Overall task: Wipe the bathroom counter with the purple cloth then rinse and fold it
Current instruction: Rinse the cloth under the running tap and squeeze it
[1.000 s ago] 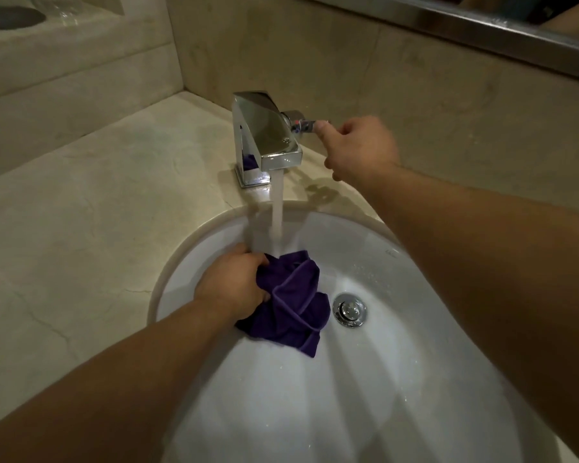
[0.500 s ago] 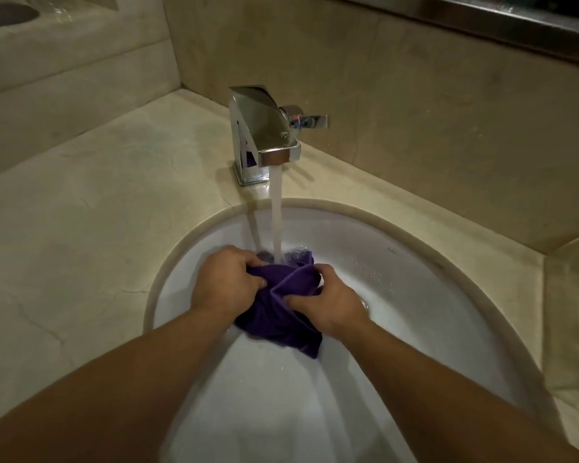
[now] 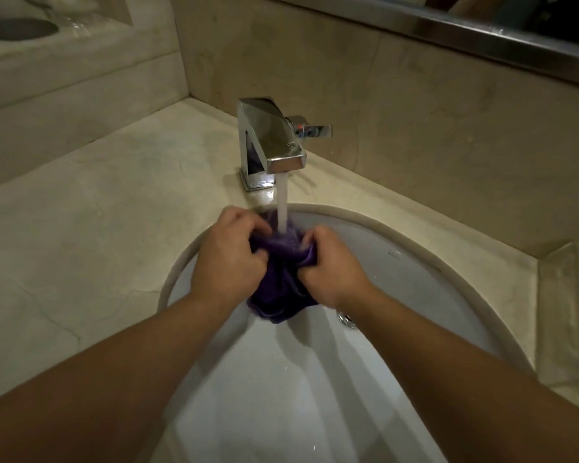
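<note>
Over the white sink [image 3: 432,262], under water running from the chrome faucet [image 3: 271,142], the purple cloth [image 3: 281,279] is bunched between the left hand [image 3: 228,255] and right hand [image 3: 328,265], each with fingers curled tight around it, above the beige counter [image 3: 81,228].

The chrome faucet [image 3: 271,142] stands at the far rim of the sink [image 3: 432,279], its lever [image 3: 316,131] jutting right, close to the back wall [image 3: 432,105]. Under the spout the left hand [image 3: 228,259], right hand [image 3: 328,272] and bunched purple cloth [image 3: 278,295] fill the space (the water stream [image 3: 282,202] falls between the hands). Room to pass lies over the wide counter [image 3: 81,235] at left and the sink's near half, between the forearms.
</note>
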The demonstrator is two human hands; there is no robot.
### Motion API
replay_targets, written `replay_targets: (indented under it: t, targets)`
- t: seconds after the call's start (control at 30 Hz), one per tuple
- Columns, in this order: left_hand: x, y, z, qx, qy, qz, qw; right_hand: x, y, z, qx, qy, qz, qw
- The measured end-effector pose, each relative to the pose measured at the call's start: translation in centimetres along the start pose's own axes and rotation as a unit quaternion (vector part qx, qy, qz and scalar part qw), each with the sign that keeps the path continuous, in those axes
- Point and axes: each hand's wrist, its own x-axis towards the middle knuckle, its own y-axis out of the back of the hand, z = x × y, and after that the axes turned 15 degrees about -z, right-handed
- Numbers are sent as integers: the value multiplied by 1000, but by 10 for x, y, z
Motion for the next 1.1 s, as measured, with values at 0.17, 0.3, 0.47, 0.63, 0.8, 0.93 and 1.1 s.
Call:
replay_targets:
  t: [0.17,0.3,0.47,0.63,0.8,0.93,1.1]
  targets:
    - [-18,-12,-15,83,62,-152,983,-5,-17,29,-44,-24,-75,996]
    - [-11,-31,-18,30,78,-99,992,-4,-36,41,13,-10,17,1000]
    - [-13,-73,-20,-39,69,-5,997,19,-68,42,-16,-24,63,998]
    - [-12,-103,-30,-3,89,64,994,44,-78,55,46,-67,191,978]
    - [-10,-115,-29,57,130,74,987,56,-85,70,16,-59,230,971]
    - [-7,-118,-27,93,180,52,978,61,-82,76,-14,-69,198,978]
    - [-1,-122,-25,111,215,28,970,63,-74,75,-55,-88,136,985]
